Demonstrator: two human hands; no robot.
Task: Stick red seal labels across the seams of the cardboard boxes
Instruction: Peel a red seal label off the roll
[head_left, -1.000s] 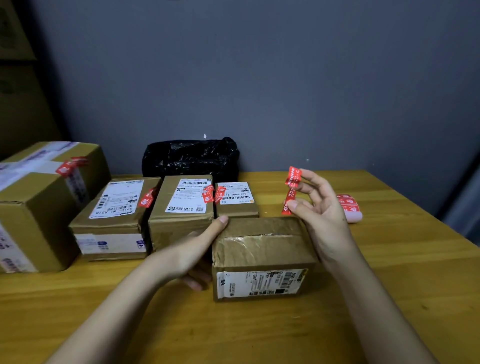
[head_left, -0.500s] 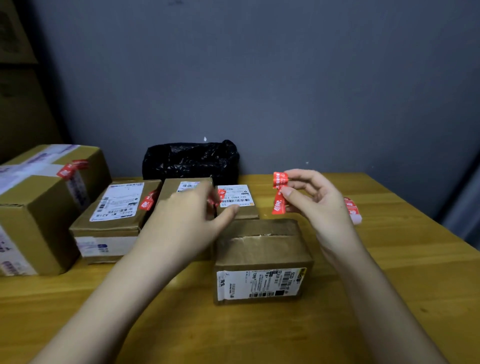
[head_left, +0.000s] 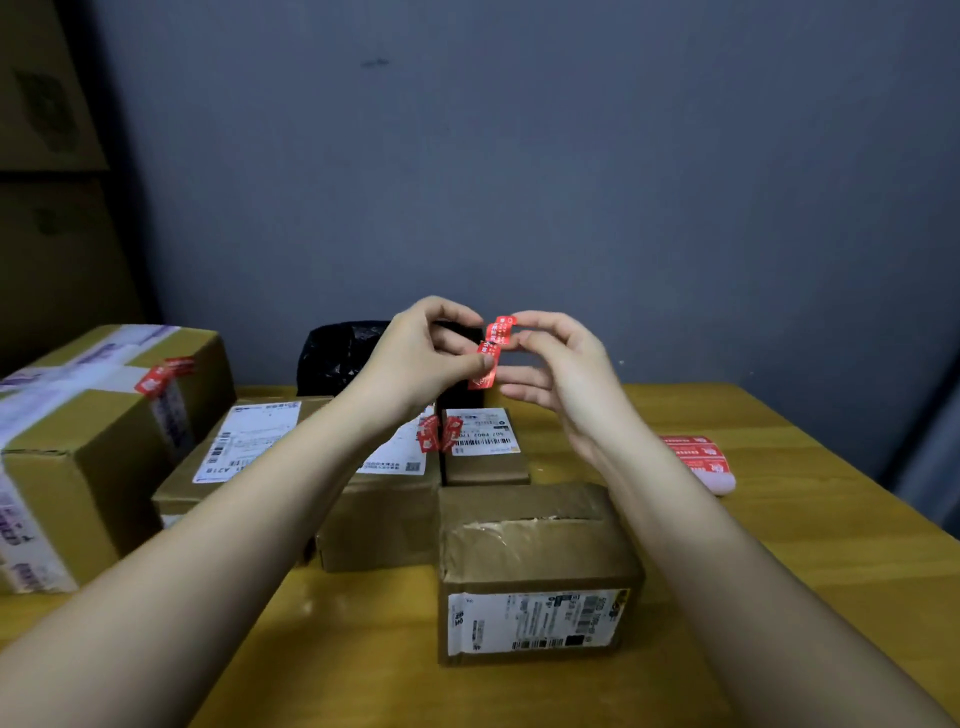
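Both hands are raised above the boxes with a red seal label (head_left: 492, 349) between them. My left hand (head_left: 422, 356) pinches its lower part and my right hand (head_left: 558, 371) pinches its upper end. Below them, nearest to me, stands a taped cardboard box (head_left: 535, 551) with a white shipping label on its front and no red seal visible on top. Behind it sit a small box (head_left: 485, 447) and a middle box (head_left: 379, 504), each with a red seal at its edge. A large box (head_left: 98, 421) on the left also carries a red seal.
A strip of red labels (head_left: 698, 457) lies on the wooden table (head_left: 779, 519) to the right. A flat box (head_left: 244, 441) sits left of the middle box. A black plastic bag (head_left: 337, 356) rests against the grey wall at the back.
My left hand left the near box and rose to meet my right hand. Both now pinch the red label, which is held higher than before.
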